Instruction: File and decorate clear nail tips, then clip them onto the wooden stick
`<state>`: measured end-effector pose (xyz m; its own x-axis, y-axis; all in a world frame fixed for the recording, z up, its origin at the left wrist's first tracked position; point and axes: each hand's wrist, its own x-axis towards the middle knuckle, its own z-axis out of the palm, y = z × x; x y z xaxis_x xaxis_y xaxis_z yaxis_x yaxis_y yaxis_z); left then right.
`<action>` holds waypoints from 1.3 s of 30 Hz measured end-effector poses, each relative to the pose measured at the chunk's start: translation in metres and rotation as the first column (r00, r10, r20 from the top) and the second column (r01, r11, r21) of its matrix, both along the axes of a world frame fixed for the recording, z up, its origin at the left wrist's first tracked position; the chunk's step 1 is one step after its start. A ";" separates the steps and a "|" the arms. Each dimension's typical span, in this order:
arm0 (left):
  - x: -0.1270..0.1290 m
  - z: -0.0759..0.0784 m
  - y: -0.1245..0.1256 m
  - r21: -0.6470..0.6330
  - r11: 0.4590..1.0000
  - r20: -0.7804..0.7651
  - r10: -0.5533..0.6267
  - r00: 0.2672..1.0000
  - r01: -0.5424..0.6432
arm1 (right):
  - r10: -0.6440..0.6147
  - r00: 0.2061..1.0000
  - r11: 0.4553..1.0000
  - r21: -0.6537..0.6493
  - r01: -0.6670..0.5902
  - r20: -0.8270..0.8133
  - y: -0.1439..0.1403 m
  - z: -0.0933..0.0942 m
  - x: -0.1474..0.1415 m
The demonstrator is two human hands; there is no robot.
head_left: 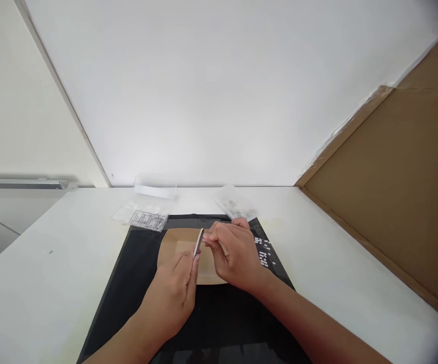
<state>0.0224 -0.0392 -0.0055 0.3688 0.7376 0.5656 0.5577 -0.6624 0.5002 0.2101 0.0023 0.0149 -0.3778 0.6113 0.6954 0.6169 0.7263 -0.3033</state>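
My left hand (175,290) grips a thin flat piece (199,242) with a pale edge, which is turned nearly edge-on to me and tilted upright. Close to the right of its upper part is my right hand (237,253), thumb and fingertips pinched together. Whatever those fingertips hold, if anything, is too small to make out. Beneath both hands lies a tan rounded board (171,242), partly covered by them. It rests on a black mat (128,283) on the white table.
Several small white pieces (263,258) lie along the mat's right side. Behind the mat are a clear plastic packet (148,220) at left and another clear bag (236,202) with small parts. A cardboard panel (393,192) borders the right of the white table (52,303).
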 end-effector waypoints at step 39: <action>-0.001 -0.002 0.005 0.021 0.999 -0.009 -0.025 1.000 0.025 | 0.037 0.999 0.994 -0.100 -0.038 -0.009 -0.003 0.005 -0.002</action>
